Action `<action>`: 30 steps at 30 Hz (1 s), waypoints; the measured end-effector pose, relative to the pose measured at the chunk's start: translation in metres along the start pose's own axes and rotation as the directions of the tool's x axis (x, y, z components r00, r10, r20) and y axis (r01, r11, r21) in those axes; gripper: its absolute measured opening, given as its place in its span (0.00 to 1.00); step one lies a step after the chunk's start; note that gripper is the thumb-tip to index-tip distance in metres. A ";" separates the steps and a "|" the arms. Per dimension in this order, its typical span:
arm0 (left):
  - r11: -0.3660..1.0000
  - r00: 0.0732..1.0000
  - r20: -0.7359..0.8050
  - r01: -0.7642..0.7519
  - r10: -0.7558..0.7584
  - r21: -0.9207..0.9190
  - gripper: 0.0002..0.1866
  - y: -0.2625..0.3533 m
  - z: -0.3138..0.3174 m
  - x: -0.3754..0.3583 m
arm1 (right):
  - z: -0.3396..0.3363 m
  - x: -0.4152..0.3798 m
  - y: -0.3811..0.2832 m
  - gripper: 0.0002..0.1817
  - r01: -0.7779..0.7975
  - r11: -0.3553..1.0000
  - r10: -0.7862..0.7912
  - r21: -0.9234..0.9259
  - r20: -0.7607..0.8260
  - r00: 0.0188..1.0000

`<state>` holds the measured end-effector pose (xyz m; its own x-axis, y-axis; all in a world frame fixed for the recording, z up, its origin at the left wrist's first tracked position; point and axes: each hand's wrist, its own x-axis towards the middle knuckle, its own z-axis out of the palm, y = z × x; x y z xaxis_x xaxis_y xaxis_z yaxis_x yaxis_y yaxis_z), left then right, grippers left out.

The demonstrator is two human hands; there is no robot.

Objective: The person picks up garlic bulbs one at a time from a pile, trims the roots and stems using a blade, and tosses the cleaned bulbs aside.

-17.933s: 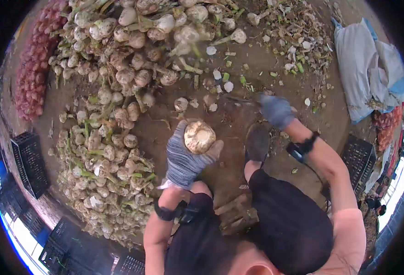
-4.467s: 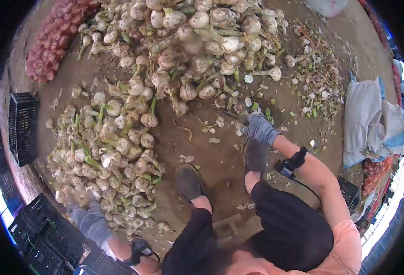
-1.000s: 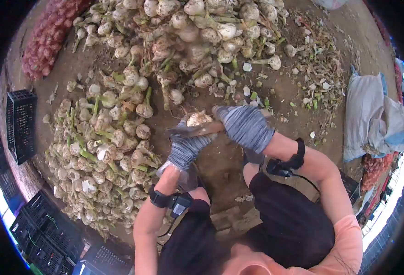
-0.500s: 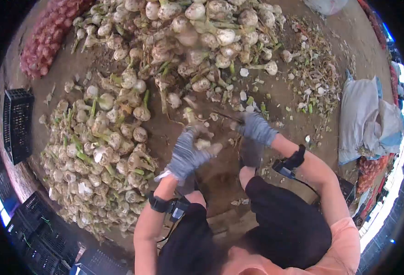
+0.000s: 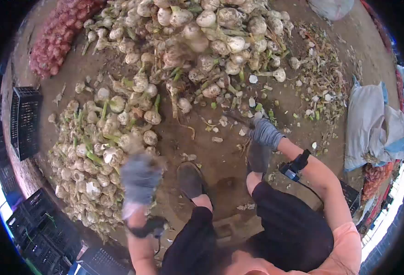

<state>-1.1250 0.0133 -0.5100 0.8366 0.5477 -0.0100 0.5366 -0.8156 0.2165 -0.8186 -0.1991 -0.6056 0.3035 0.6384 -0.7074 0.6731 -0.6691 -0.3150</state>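
Observation:
My left hand (image 5: 140, 178), in a grey glove, is smeared by motion over the right edge of the left heap of garlic bulbs (image 5: 80, 158). Its fingers are blurred, so whether a bulb is in them cannot be told. My right hand (image 5: 264, 133), gloved alike, is closed around a knife, with the thin dark blade (image 5: 236, 118) pointing left and slightly away from me over the soil. Beyond the hands lies a larger heap of garlic (image 5: 220, 46), many bulbs with stalks and roots on.
Cut stalks and skins (image 5: 321, 87) litter the ground at right. A white sack (image 5: 369, 123) lies farther right. A red net bag of bulbs (image 5: 62, 39) rests upper left. Black crates (image 5: 25, 121) stand along the left. My shoes (image 5: 190, 178) are below the hands.
My left hand has moved left and toward me, from between the heaps to the left heap. My right hand stays nearly in place with the knife. The whole view has shifted slightly.

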 end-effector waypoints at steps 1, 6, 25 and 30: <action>0.895 0.931 0.109 0.294 -0.348 0.336 0.08 -0.016 -0.029 -0.012 | 0.003 0.003 -0.002 0.22 0.005 1.000 -0.005 0.006 0.004 1.000; 0.627 0.589 -0.543 0.766 -0.598 0.141 0.26 -0.121 -0.112 -0.094 | 0.007 0.025 -0.052 0.27 0.252 0.856 -0.183 0.451 -0.191 0.964; -0.702 0.591 0.796 0.511 -0.133 -0.496 0.20 0.037 0.073 0.062 | 0.023 -0.009 -0.127 0.28 0.240 0.443 -0.237 0.864 -0.145 0.961; -0.791 0.679 0.719 0.517 0.147 -0.326 0.19 0.054 0.074 0.041 | 0.017 -0.022 -0.086 0.33 0.340 0.652 -0.389 0.678 -0.086 0.917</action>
<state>-1.0537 -0.0222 -0.5714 0.7264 0.1175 -0.6771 -0.0280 0.9895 0.1418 -0.8947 -0.1622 -0.5742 0.0745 0.8785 -0.4719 0.0852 -0.4771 -0.8747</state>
